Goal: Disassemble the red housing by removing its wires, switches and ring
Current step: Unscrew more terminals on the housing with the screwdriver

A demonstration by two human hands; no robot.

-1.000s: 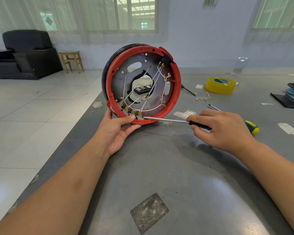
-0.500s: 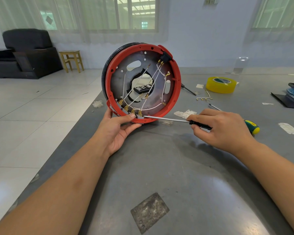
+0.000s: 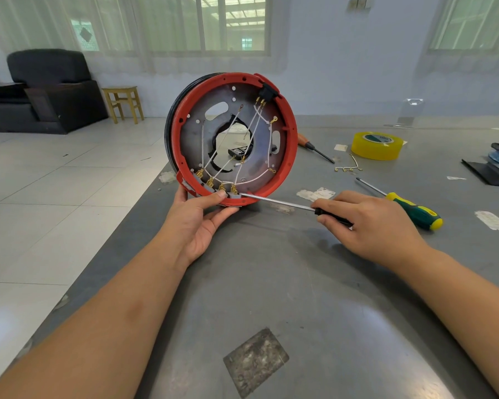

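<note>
Red plastic, the housing point(image 3: 293, 145) stands on edge on the grey table point(image 3: 271, 283), its open face toward the person and its lowest rim near the table's left edge. The left hand point(image 3: 196, 223) grips that lowest rim from below, thumb curled over the front beside the row of grey switches point(image 3: 213, 190), fingers hidden behind. The right hand point(image 3: 369, 226), to the right of the housing, is closed round the black handle of a screwdriver point(image 3: 277, 202), whose shaft slants up-left until its tip meets the rightmost switch at the rim.

White wires point(image 3: 228, 131) cross the metal plate inside the housing to brass terminals and to a black switch point(image 3: 267, 92) at the top of the rim. The step in hand looks like prying the bottom switches free, with most wires attached, so the task seems at an early stage. The next move likely calls for a steady lever at the switch while the thumb holds the rim, and care that the tip does not slip toward that thumb.

Right of the housing lie a green-and-yellow screwdriver point(image 3: 415, 213), a roll of yellow tape point(image 3: 376, 146) and a loose wire piece point(image 3: 347, 167); the table in front of the housing leaves room for both forearms, while the drop to the floor is close on its left
</note>
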